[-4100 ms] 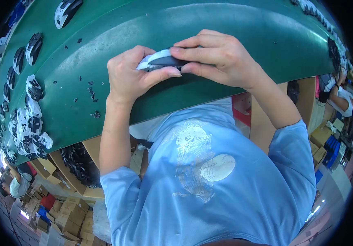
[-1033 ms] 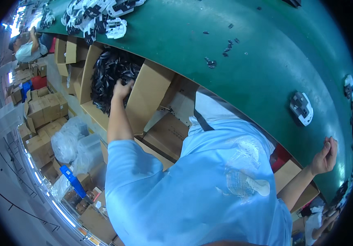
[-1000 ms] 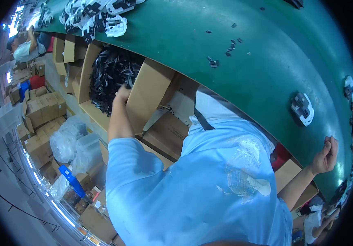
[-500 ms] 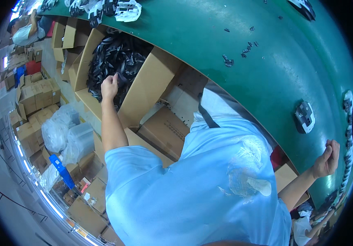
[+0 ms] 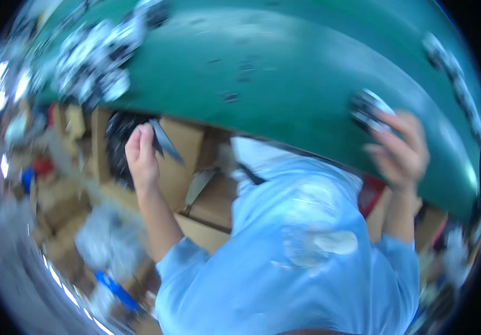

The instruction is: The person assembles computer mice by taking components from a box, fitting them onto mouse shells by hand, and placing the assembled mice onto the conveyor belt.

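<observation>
My left hand [image 5: 142,153] is closed, pinching a thin, dark, blade-shaped plastic piece [image 5: 168,142] that sticks out to the right of the fingers. Just below it is a cardboard box [image 5: 180,159] holding a heap of similar black pieces [image 5: 119,146]. Over the green table, my right hand [image 5: 399,149] has its fingers apart. Its fingertips meet the near edge of a black-and-white moulded plastic part [image 5: 370,109], and the thumb stays off it. Motion blurs both hands.
White and black plastic parts [image 5: 98,64] are piled on the green table [image 5: 290,72] at the far left. Small black bits [image 5: 246,68] lie mid-table. A row of parts [image 5: 455,78] runs along the right side. Cartons [image 5: 65,206] and clear plastic bags [image 5: 109,237] stand at left.
My left hand has risen out of the box with a dark plastic piece. My right hand has gone from loosely closed to spread, reaching the black-and-white part. The whole view has shifted.
</observation>
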A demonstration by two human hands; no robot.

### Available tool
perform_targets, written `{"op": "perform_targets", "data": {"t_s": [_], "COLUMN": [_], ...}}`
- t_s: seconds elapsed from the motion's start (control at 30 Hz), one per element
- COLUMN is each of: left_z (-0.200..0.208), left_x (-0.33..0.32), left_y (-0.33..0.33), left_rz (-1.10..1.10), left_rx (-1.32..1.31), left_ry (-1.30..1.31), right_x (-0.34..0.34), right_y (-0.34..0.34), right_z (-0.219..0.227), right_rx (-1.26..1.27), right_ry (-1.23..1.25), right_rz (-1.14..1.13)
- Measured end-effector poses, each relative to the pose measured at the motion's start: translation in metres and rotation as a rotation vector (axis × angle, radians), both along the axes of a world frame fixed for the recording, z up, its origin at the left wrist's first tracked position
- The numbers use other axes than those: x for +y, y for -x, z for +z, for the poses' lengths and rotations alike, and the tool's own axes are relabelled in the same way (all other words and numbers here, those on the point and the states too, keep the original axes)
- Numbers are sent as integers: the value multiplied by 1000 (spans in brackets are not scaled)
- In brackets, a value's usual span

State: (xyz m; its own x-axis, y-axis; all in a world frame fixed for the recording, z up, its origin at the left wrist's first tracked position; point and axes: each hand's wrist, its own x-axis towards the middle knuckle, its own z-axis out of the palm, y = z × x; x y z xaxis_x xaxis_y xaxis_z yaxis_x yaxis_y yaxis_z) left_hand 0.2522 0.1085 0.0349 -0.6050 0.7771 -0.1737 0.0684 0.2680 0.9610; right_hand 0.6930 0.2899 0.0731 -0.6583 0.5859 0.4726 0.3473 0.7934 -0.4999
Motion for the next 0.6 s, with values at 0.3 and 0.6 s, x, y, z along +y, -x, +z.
{"op": "perform_targets", "data": {"t_s": [0.3, 0.6], "left_z": [22, -8], "left_x": [149, 218], "left_y": [-222, -276], "left_rz": [-991, -1050], "left_rx": [-593, 628], "left_ry": [-89, -210], "right_x": [2, -13], "right_y": [9, -53], "right_z": [-25, -54], "right_rx": [507, 1302], "right_ry": [-172, 873], "right_rz": [90, -476]}}
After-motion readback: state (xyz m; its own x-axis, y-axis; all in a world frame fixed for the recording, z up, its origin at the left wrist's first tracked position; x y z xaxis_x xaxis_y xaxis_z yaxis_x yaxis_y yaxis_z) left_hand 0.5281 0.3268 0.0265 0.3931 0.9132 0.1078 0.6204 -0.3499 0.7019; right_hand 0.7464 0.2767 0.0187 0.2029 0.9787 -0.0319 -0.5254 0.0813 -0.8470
